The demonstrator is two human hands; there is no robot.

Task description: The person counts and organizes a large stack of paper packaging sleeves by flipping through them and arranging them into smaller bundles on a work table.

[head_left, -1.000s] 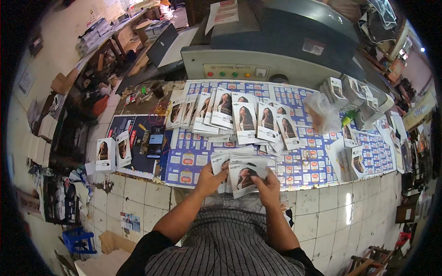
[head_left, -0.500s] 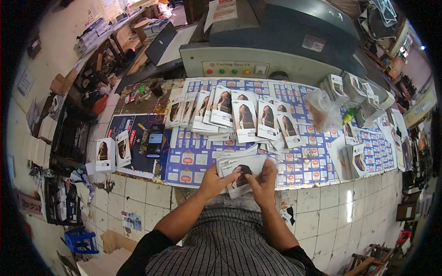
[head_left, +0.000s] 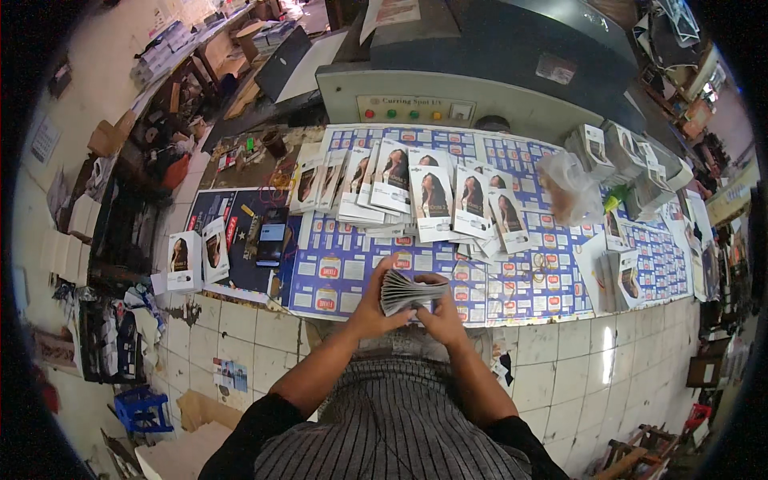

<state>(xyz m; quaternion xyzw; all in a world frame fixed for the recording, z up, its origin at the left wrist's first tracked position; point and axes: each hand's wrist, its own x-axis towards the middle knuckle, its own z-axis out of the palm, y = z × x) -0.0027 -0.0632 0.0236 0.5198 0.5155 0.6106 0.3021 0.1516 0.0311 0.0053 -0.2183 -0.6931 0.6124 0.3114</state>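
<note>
A thick stack of printed leaflets (head_left: 410, 293) is held between my two hands above the table's front edge. Its layered edges face up and fan apart slightly. My left hand (head_left: 374, 308) wraps round the stack's left side, and my right hand (head_left: 445, 316) closes on its right side, thumb at the near edge. Beyond them lies a spread of white leaflets (head_left: 432, 200) showing a dark-haired figure, in overlapping piles on the blue printed sheets (head_left: 336, 272).
Leaflet bundles (head_left: 620, 276) and a clear plastic bag (head_left: 566, 188) lie to the right. On the left are a phone (head_left: 273, 240) and two leaflet stacks (head_left: 185, 260). A large machine (head_left: 416, 104) with coloured buttons stands behind the table.
The leaflets in my hands have turned from lying face up to standing on edge, gathered into one stack. Leaflets just beyond my hands no longer lie there.
</note>
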